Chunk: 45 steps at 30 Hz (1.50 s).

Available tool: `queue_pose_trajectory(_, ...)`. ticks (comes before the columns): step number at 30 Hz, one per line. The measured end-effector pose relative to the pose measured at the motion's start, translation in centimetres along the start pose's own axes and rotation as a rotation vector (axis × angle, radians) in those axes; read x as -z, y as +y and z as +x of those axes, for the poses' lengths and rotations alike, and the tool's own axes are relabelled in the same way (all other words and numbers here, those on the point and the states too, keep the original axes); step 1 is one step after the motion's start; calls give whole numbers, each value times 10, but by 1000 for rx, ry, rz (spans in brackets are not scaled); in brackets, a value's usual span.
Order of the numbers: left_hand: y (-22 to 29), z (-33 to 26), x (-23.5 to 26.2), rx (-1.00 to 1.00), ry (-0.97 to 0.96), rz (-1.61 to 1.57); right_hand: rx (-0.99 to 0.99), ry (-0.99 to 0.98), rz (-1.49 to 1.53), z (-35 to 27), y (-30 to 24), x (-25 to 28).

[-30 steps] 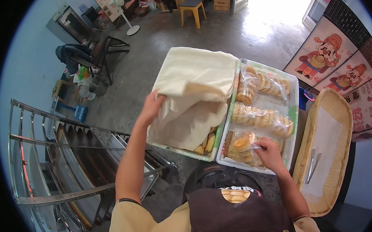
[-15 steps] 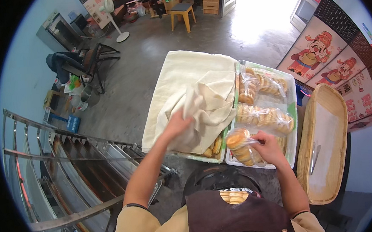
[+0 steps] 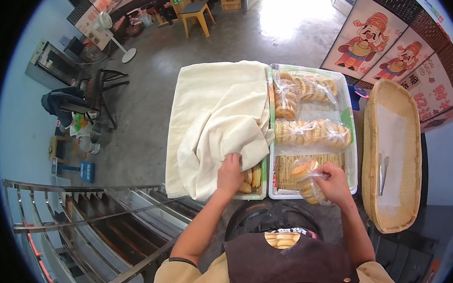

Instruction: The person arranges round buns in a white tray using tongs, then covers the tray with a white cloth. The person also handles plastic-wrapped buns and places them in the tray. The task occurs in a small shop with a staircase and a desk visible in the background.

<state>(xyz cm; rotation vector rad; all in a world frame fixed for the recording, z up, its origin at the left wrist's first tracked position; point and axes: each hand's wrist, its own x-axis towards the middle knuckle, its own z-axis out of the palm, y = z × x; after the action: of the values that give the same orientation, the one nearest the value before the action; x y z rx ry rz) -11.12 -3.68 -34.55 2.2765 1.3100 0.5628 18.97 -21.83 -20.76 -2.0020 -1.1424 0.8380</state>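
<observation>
My left hand [image 3: 231, 175] is closed on the edge of a cream cloth [image 3: 226, 133] that lies bunched over the left tray. At the cloth's near corner, a few golden pastries [image 3: 252, 178] show; the cloth hides the rest of that tray. My right hand [image 3: 333, 183] pinches the gathered top of a clear plastic bag of round pastries [image 3: 307, 180], held over the near end of the white tray [image 3: 350, 165]. More bagged round pastries [image 3: 312, 133] lie in rows across this tray's middle and far part. A slatted straw-coloured mat [image 3: 287, 170] shows at its near end.
A long woven basket [image 3: 368, 184] lined with white paper stands to the right, with metal tongs [image 3: 383, 175] in it. At the left is a metal rack [image 3: 93, 224] with shelves. Farther off are a stool [image 3: 196, 15], a fan [image 3: 119, 41] and a folding screen [image 3: 377, 36].
My left hand has moved right and nearer, and the cloth lies lower over the left tray. The bag in my right hand has shifted right relative to the white tray, baring the mat.
</observation>
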Motion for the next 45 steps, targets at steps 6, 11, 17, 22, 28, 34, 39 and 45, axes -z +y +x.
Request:
queue_pose_trajectory(6,-43,34,53,384,-109,-541,71,-151,126,15,-17,-20)
queue_pose_trajectory(11,-56,74,141,554,-87,-702,199,-346,247,36,-53,-58)
queue_pose_trajectory(17,-29,98,195,491,-101,-774,38,-433,648,86,-95,-129)
queue_pose_trajectory(22,-15,112,207,378,-173,-620,80,-445,512,119,-53,-207)
queue_pose_trajectory(28,-31,113,203,342,-183,-658,210,-401,400,107,-50,-244)
queue_pose_trajectory(34,-28,115,211,252,-310,-687,75,-521,718,114,-61,-273)
queue_pose_trajectory(39,-32,117,212,217,-401,-694,80,-31,381,103,-50,-273)
queue_pose_trajectory(45,-35,123,207,128,-472,-649,500,-268,-268,52,-69,-264)
